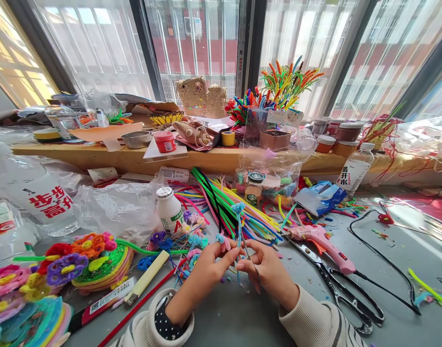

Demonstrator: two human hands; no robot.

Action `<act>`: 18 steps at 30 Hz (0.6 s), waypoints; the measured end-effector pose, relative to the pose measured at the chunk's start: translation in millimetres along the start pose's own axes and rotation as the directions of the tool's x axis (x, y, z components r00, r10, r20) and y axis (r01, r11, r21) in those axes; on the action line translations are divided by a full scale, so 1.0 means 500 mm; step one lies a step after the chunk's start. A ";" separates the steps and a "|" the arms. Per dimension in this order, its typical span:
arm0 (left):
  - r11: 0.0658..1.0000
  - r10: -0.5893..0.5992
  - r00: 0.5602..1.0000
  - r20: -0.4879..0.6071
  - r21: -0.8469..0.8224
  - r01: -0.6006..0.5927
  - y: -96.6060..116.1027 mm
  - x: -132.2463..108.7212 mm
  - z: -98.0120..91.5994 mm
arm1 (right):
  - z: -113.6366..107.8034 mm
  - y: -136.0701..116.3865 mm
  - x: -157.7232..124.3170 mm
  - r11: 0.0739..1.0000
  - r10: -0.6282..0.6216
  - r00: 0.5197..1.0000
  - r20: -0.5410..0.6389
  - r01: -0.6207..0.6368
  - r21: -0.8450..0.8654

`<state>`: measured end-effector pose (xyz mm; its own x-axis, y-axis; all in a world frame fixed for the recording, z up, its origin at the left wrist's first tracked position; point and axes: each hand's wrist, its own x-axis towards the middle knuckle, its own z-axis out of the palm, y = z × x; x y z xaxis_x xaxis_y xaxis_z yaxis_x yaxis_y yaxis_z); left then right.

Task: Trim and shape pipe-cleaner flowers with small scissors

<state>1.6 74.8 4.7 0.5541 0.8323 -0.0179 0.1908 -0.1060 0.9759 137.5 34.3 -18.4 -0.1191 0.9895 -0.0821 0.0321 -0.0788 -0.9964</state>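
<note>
My left hand (209, 267) pinches a light blue pipe cleaner (238, 224) that stands upright with a curled blue tip. Against its fingers sits a small pink and blue fuzzy piece (223, 241). My right hand (269, 270) is closed on slim metal scissors (258, 275), whose narrow blades point up beside the blue stem. Both hands nearly meet at the table's front middle. Behind them lies a bundle of coloured pipe cleaners (221, 202). Small blue and pink fuzzy flowers (195, 241) are just left of my left hand.
On the right lie large black scissors (336, 284) and a pink glue gun (327, 248) with a black cord. Fuzzy flowers (67, 267), a box cutter (105, 301) and a white bottle (169, 209) are on the left. A wooden ledge (206, 156) holds jars and craft supplies.
</note>
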 end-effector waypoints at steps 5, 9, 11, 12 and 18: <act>1.000 0.009 1.000 -0.002 0.021 -0.009 0.001 0.001 -0.001 | 0.000 0.006 -0.001 0.995 -0.091 0.994 0.054 0.088 0.043; 0.999 0.032 0.999 0.035 0.018 -0.033 -0.002 -0.001 -0.001 | -0.003 0.010 -0.001 0.994 -0.103 0.993 0.063 0.100 0.048; 0.999 0.027 0.999 0.035 0.020 -0.028 -0.004 -0.001 -0.001 | -0.005 0.009 -0.001 0.995 -0.102 0.994 0.045 0.101 0.027; 0.999 0.023 0.999 0.036 0.027 -0.024 -0.005 -0.001 -0.001 | -0.005 0.008 0.000 0.995 -0.100 0.994 0.035 0.099 0.015; 0.999 0.024 0.998 0.055 0.027 -0.026 0.001 -0.002 0.001 | -0.007 -0.002 -0.002 0.999 -0.044 0.999 -0.016 0.044 -0.031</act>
<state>1.4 73.8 5.1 0.6023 0.7983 -0.0060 0.1980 -0.1421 0.9698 140.9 34.0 -17.1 -0.1044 0.9938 -0.0375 0.0579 -0.0315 -0.9978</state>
